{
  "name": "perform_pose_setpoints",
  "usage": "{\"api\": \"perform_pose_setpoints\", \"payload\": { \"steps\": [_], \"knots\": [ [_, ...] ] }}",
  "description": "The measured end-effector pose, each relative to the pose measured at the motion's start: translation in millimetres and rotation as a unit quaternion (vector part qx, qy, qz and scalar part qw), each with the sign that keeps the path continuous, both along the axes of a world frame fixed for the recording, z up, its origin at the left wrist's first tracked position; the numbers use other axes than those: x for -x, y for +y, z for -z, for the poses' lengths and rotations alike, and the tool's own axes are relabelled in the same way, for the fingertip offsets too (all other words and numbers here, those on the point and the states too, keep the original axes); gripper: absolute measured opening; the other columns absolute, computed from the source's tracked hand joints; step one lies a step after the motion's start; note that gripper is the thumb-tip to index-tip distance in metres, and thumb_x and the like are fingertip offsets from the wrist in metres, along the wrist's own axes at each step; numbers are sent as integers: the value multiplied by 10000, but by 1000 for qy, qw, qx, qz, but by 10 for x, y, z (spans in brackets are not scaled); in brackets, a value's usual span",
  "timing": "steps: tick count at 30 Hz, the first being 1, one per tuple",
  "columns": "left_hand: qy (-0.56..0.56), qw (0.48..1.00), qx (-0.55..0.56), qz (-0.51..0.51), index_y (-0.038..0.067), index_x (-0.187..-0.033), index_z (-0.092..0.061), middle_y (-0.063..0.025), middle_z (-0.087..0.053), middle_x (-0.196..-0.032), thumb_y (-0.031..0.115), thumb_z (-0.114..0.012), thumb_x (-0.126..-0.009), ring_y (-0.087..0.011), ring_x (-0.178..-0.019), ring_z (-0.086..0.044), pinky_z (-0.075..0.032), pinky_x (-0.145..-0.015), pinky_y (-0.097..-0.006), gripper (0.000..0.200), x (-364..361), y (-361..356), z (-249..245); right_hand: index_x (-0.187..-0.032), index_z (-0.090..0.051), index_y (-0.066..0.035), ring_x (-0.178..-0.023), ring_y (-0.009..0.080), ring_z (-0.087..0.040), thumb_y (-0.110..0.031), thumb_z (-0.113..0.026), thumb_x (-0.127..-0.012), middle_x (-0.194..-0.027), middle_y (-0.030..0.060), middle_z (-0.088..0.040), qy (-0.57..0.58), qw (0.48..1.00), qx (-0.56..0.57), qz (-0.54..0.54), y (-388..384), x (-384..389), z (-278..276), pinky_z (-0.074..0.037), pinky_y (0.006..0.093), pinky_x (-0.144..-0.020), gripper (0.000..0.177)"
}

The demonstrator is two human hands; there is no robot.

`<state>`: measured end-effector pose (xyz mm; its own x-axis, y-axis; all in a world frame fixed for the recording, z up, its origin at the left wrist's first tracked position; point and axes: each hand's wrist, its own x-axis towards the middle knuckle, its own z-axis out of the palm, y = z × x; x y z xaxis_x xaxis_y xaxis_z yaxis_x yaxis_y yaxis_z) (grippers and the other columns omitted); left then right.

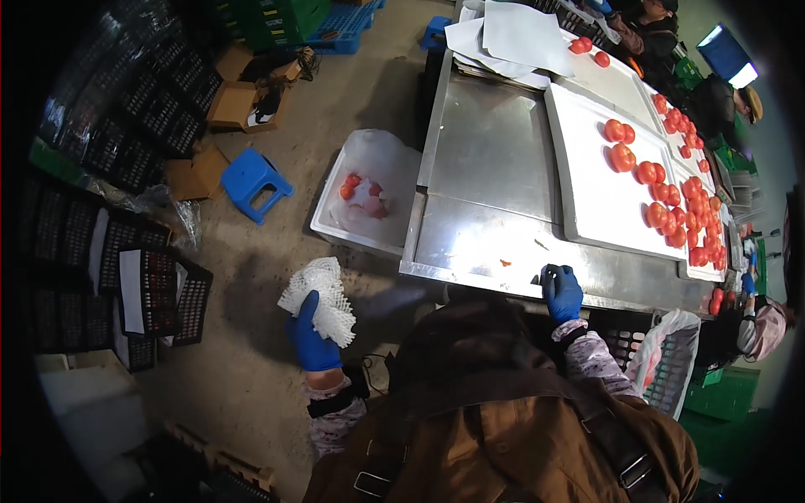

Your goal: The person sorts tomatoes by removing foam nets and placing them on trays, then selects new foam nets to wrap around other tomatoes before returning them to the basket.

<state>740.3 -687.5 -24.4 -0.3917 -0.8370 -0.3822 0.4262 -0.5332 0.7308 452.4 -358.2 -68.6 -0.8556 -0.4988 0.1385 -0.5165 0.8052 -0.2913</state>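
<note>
Blue-gloved left hand (312,339) clenched around white foam netting (323,293), held above the floor left of the steel table (495,159), right hand (562,292) at the table's near edge, fingers curled, grip unclear, tomatoes (671,210) on white trays (587,142) beyond

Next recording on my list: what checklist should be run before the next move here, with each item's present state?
1. Left hand holds the foam nets firmly: ok, wrapped around the bundle.
2. Right hand empty: cannot tell; it curls at the steel table edge.
3. Tomatoes close to the right hand: not ok; they lie on the white tray, toward its far side.
4. Table strip before the right hand clean: not ok; a red scrap lies there.
5. Lined bin beside the table has room: ok, it holds only a few.
</note>
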Motion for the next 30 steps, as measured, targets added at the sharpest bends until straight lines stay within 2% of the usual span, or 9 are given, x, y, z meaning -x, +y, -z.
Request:
{"api": "perform_pose_setpoints", "payload": {
  "steps": [8, 13, 14, 18, 20, 23, 26, 28, 30],
  "knots": [
    [-7, 999, -3, 53, 5, -1129, -483, -120, -566, -1035, 110, -518, -817, -220, -863, -584, -487, -727, -319, 331, 138, 164, -137, -904, -577, -137, -742, 299, -564, -235, -532, -780, -872, 120, -562, 9, 1000, 7, -1, -6, 20, -30, -463, 406, -629, 164],
    [-14, 993, 45, 108, -2, -1163, -458, -127, -540, -1096, 135, -507, -818, -235, -956, -551, -452, -807, -340, 374, 442, 240, -347, -1036, -558, -104, -847, 293, -576, -218, -560, -773, -1001, 129, -543, -57, 989, 139, -13, 116, 23, -124, -475, 358, -723, 287],
    [-16, 991, 57, 118, -3, -1170, -451, -126, -534, -1108, 139, -508, -817, -238, -968, -545, -449, -813, -346, 384, 493, 253, -359, -1032, -559, -97, -873, 294, -568, -194, -579, -775, -1003, 134, -543, -93, 969, 226, -22, 166, 33, -117, -470, 349, -739, 275],
    [52, 981, -3, 187, 11, -1170, -446, -138, -526, -1117, 71, -493, -819, -240, -979, -540, -448, -824, -355, 358, 902, 366, -152, -983, -576, -81, -851, 276, -571, -173, -616, -777, -967, 119, -559, -109, 953, 282, 38, 352, -84, -304, -469, 321, -708, 229],
    [55, 970, 12, 236, -21, -1141, -465, -133, -553, -1054, -21, -516, -768, -243, -942, -561, -468, -796, -345, 377, 1342, 715, -486, -900, -604, -62, -780, 255, -582, -175, -626, -766, -864, 106, -581, -210, 931, 299, 4, 568, -147, -402, -467, 304, -682, 177],
    [60, 926, 30, 371, -24, -1141, -461, -130, -561, -1034, -18, -511, -764, -236, -925, -564, -466, -792, -335, 380, 1807, 1192, -637, -781, -620, -44, -688, 254, -575, -160, -624, -757, -711, 114, -565, -114, 954, 276, -12, 842, -307, -803, -460, 313, -629, 119],
    [103, 877, 18, 469, -26, -1139, -458, -130, -560, -1029, 10, -522, -756, -233, -911, -566, -465, -788, -334, 390, 2193, 1757, -1042, -831, -608, -42, -694, 261, -568, -137, -602, -778, -754, 108, -571, -100, 939, 327, -25, 1291, -374, -1144, -459, 320, -629, 109],
    [91, 870, 77, 478, 4, -1176, -413, -133, -551, -1025, 70, -493, -796, -207, -792, -574, -496, -645, -289, 394, 2465, 2250, -1289, -836, -604, -38, -697, 260, -569, -131, -600, -781, -763, 106, -573, -77, 926, 370, 7, 1666, -455, -1373, -461, 320, -636, 109],
    [89, 825, 108, 547, 3, -1184, -410, -134, -538, -1049, 98, -499, -791, -218, -851, -566, -486, -699, -307, 414, 2679, 2812, -1494, -860, -602, -29, -714, 246, -577, -118, -599, -784, -782, 101, -581, -27, 914, 401, 46, 2081, -622, -1578, -467, 315, -659, 117]
  ]
}}
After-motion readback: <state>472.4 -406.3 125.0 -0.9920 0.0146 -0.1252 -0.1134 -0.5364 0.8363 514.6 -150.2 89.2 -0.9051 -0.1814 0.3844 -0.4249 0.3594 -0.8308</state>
